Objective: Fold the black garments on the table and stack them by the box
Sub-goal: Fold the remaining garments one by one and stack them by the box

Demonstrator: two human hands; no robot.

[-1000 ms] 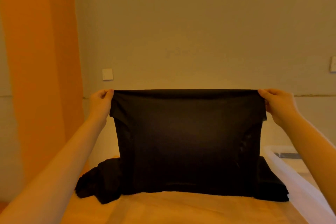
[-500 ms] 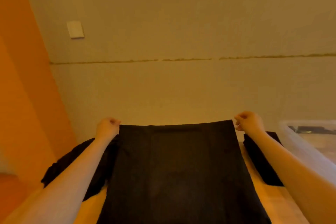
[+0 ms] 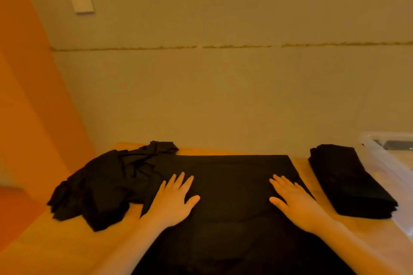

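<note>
Smoothing flat a garment point(image 3: 225, 185) on the table point(image 3: 55, 241), left hand point(image 3: 173, 202) and right hand point(image 3: 295, 203) pressing with spread fingers, likely folding next.

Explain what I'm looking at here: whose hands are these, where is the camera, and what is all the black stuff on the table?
No machine here: a person wears a wide-angle camera on the head, looking down at their own bare hands. The left hand and right hand lie flat, fingers straight, on a black garment spread over the wooden table. Neither has a grip on anything. To the left sits a crumpled heap of unfolded garments. To the right, a neat stack of folded ones lies beside a clear plastic box.
</note>
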